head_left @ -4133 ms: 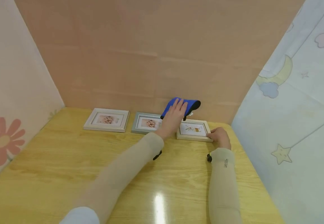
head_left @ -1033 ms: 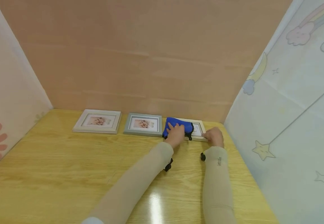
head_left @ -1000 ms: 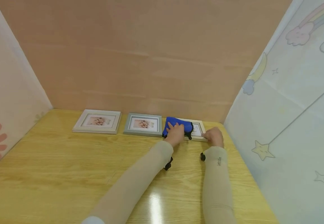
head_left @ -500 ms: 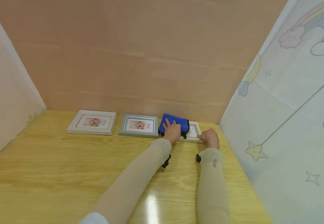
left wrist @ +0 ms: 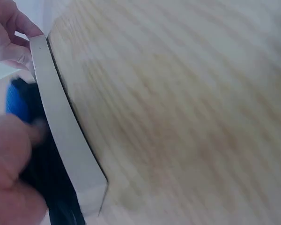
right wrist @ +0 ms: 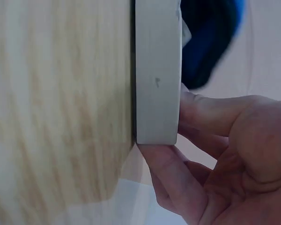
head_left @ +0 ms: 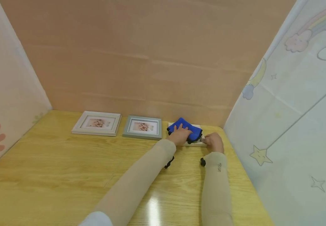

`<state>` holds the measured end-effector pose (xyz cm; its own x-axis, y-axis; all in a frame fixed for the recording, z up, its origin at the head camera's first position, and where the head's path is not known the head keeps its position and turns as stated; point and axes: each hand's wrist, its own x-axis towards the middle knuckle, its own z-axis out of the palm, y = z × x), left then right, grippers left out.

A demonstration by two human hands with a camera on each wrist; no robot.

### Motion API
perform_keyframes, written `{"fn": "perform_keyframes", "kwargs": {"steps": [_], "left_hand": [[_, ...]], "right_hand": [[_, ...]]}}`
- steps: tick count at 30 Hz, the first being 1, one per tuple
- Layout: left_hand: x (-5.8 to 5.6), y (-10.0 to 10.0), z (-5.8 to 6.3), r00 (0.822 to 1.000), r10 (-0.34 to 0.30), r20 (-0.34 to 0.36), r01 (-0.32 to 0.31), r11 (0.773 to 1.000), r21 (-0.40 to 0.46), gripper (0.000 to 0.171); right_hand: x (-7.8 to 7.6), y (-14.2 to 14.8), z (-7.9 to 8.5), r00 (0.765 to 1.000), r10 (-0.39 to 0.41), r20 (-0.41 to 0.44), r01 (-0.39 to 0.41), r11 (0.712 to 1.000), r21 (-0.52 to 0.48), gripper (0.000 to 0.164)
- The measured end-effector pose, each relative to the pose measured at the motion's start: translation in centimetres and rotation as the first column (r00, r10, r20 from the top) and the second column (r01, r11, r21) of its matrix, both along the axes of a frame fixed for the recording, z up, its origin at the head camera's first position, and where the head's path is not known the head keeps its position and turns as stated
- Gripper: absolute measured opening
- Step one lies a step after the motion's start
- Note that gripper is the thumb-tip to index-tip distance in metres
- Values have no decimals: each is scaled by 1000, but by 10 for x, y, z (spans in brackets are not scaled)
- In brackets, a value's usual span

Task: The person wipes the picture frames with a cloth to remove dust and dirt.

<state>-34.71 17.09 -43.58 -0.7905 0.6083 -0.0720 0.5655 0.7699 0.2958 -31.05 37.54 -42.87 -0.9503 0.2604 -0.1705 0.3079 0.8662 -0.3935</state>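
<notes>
A cream picture frame (head_left: 198,145) lies flat at the right end of the row, mostly covered by a blue cloth with black edging (head_left: 182,121). My left hand (head_left: 180,135) rests on that cloth with its fingers spread, pressing it onto the frame. At the frame's right end my right hand (head_left: 215,142) pinches the corner. The right wrist view shows the right thumb (right wrist: 196,105) on the frame's face and fingers against its end. In the left wrist view the frame's side edge (left wrist: 65,126) runs along the table, with the dark cloth beside it.
A grey-green picture frame (head_left: 142,136) lies just left of the cream one, and a white picture frame (head_left: 93,132) farther left. All sit near the back of the wooden table (head_left: 67,175), before a brown backdrop (head_left: 118,62). A patterned wall (head_left: 290,131) borders the right side.
My left hand lowered the cloth from above the frame onto it. In the last half second the hand and cloth slid right across the face. The right hand keeps its hold on the corner.
</notes>
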Motion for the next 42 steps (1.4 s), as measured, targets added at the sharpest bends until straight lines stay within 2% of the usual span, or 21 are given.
{"fn": "perform_keyframes", "kwargs": {"steps": [4, 7, 14, 20, 24, 27, 31, 35, 39, 42], "left_hand": [[-1, 0, 1, 988, 134, -80, -138, 989, -45, 53], [-5, 3, -3, 980, 181, -79, -184, 982, -32, 53], [1, 11, 1, 998, 66, 25, -66, 998, 4, 59], [11, 9, 4, 996, 45, 76, -48, 998, 35, 60], [22, 3, 4, 995, 16, 95, -20, 999, 36, 60], [33, -3, 3, 998, -15, 58, 15, 1000, -8, 58], [50, -11, 0, 999, -42, 5, 43, 997, -70, 59], [62, -23, -1, 1000, -1, -14, 0, 997, -78, 59], [65, -33, 0, 997, 55, -47, -60, 994, -95, 60], [67, -30, -2, 994, 61, -87, -71, 990, -124, 59]], "right_hand": [[2, 1, -4, 999, 10, -32, -10, 1000, -1, 48], [1, 0, -5, 999, 4, -48, -5, 1000, -9, 47], [2, -1, 3, 998, -64, 22, 65, 997, -51, 52], [2, 2, 7, 997, -49, 65, 53, 997, -63, 50], [4, 3, 3, 999, -21, 50, 24, 999, -48, 44], [6, 4, -2, 999, -40, 6, 40, 996, -78, 40], [8, 7, -5, 996, -85, 3, 85, 988, -133, 38], [8, 8, -6, 998, -56, 5, 57, 993, -102, 40], [6, 6, -4, 1000, -29, -10, 28, 996, -81, 40], [4, 5, -2, 1000, -27, -8, 26, 995, -98, 41]]}}
